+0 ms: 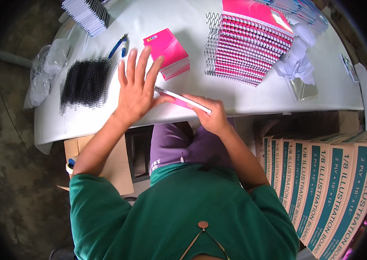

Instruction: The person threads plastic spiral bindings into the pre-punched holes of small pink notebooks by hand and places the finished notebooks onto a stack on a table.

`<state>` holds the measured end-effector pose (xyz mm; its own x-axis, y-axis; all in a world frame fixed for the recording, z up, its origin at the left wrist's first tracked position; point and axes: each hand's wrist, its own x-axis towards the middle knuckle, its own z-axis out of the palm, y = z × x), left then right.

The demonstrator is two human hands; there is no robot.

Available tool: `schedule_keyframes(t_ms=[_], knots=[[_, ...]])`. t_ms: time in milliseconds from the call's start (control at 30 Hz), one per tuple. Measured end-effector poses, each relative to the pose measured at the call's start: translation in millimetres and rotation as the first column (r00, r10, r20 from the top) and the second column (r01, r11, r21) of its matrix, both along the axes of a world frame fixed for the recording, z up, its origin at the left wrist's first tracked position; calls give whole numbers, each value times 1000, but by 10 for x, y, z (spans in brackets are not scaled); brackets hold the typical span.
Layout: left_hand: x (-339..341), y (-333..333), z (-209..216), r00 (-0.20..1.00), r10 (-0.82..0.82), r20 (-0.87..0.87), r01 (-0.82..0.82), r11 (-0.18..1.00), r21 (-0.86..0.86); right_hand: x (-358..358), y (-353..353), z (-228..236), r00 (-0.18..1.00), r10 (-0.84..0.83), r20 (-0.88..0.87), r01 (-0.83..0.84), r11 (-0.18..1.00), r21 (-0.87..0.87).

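Observation:
In my right hand (213, 116) is a thin notebook (187, 100) with a pink cover, held edge-on above the table's front edge. A dark bit of wire coil shows at its far left end. My left hand (135, 91) is raised beside that end, its fingers spread and the thumb close to the notebook; whether the thumb touches it I cannot tell. Just beyond stands a short stack of pink-covered pads (168, 52). Left of my left hand lies a heap of black spiral wire coils (86, 82), with blue-handled pliers (118, 46) behind it.
A tall stack of pink spiral notebooks (252, 50), coil ends sticking out, stands on the white table (252, 99) at right. Crumpled plastic (298, 67) lies beside it. A clear bag (47, 71) hangs at the left edge. More notebooks (87, 16) stand at far left. Cartons (322, 186) line my right.

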<state>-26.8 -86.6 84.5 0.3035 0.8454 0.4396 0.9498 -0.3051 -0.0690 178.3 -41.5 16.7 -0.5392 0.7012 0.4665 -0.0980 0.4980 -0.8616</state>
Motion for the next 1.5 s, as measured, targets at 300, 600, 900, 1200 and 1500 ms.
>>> schedule_keyframes(t_ms=[300, 600, 900, 1200, 1500], knots=[[-204, -59, -439, 991, 91, 100, -123, 914, 388, -137, -144, -128, 996, -37, -78, 43, 995, 85], [-72, -114, -292, 971, 175, 163, -224, 908, 355, -145, -213, -120, 997, -63, -51, 71, 986, 150], [-120, -206, 9, 995, -26, 99, 26, 1000, 1, -103, -64, -152, 997, -31, -75, 26, 998, -60], [-88, -183, 162, 998, -53, 29, 54, 997, -55, -144, -78, -113, 995, 6, -98, -10, 999, -38], [-77, -212, 139, 998, 60, 24, -60, 998, 10, -143, -71, -106, 996, 34, -78, -27, 996, 87]])
